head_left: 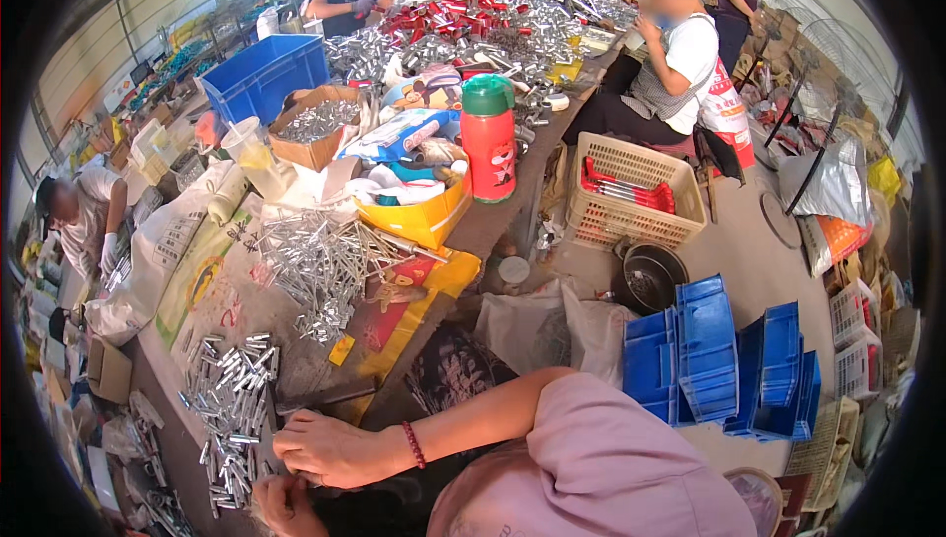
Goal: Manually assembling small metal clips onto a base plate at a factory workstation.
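My right hand (340,448), with a red bead bracelet (413,444) on its wrist, reaches across the near left table edge, fingers curled together. Just below it, my left hand (284,505) is closed too, its fingertips near the right hand's. Whatever lies between the fingers is too hidden to make out. Beside both hands spreads a pile of short shiny metal tubes (232,409). Farther along the table lies a heap of long thin metal rods (315,261), partly on a red and yellow sheet (399,301).
A red flask (488,148) with a green lid stands behind a yellow box (419,212) of cloths. Blue bins (705,350) stack at my right, near a beige crate (636,227) and a dark pot (650,276). Several people sit or stand around the long table.
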Demonstrator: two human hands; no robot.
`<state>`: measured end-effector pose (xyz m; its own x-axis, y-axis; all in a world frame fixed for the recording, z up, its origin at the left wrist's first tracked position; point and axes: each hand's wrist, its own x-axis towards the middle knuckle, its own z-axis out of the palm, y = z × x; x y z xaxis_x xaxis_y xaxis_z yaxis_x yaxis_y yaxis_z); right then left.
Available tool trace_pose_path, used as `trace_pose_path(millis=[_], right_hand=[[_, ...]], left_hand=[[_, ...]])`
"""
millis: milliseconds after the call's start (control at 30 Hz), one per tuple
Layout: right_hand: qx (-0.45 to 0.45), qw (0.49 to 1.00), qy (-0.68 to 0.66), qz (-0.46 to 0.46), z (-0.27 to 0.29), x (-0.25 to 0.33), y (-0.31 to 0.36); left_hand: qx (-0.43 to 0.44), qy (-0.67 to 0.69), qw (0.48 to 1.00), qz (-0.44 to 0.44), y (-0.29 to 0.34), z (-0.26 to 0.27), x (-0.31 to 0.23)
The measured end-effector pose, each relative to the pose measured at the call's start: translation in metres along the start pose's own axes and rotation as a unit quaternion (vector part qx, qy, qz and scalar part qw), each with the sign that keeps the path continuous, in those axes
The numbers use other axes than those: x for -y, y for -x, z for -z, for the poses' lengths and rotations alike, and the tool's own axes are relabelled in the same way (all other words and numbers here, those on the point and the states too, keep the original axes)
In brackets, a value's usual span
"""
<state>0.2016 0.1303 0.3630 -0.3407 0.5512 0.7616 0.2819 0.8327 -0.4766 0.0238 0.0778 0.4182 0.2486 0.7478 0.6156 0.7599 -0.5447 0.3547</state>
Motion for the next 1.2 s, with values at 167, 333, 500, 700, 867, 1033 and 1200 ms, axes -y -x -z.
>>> trace_pose_path(millis=[167, 333, 500, 700, 867, 1033, 1200], right_hand=[[0.029, 0.999, 0.002, -0.019, 0.007, 0.002, -0.005], [0.004, 0.998, 0.036, -0.049, 0.03, 0.0, -0.009], [0.047, 0.997, -0.012, -0.057, 0.023, 0.0, -0.014], [0.046, 0.997, 0.01, -0.056, 0.029, -0.004, -0.014], [0.011, 1.0, -0.005, -0.021, 0.01, -0.003, -0.015], [-0.029, 0.998, -0.053, -0.009, -0.014, -0.011, -0.002], [-0.049, 0.999, -0.007, 0.015, -0.003, -0.012, 0.006]], left_hand=[[0.016, 0.057, 0.993, 0.103, 0.026, -0.009, 0.029], [0.044, 0.09, 0.984, 0.146, 0.007, -0.011, 0.009], [0.014, 0.069, 0.985, 0.156, 0.016, -0.003, 0.011], [0.037, 0.092, 0.984, 0.151, 0.007, -0.008, 0.008], [0.048, 0.046, 0.989, 0.136, 0.016, -0.001, 0.017], [0.027, 0.026, 0.998, 0.054, 0.004, 0.004, 0.001], [0.034, 0.021, 0.998, 0.042, -0.001, -0.002, -0.006]])
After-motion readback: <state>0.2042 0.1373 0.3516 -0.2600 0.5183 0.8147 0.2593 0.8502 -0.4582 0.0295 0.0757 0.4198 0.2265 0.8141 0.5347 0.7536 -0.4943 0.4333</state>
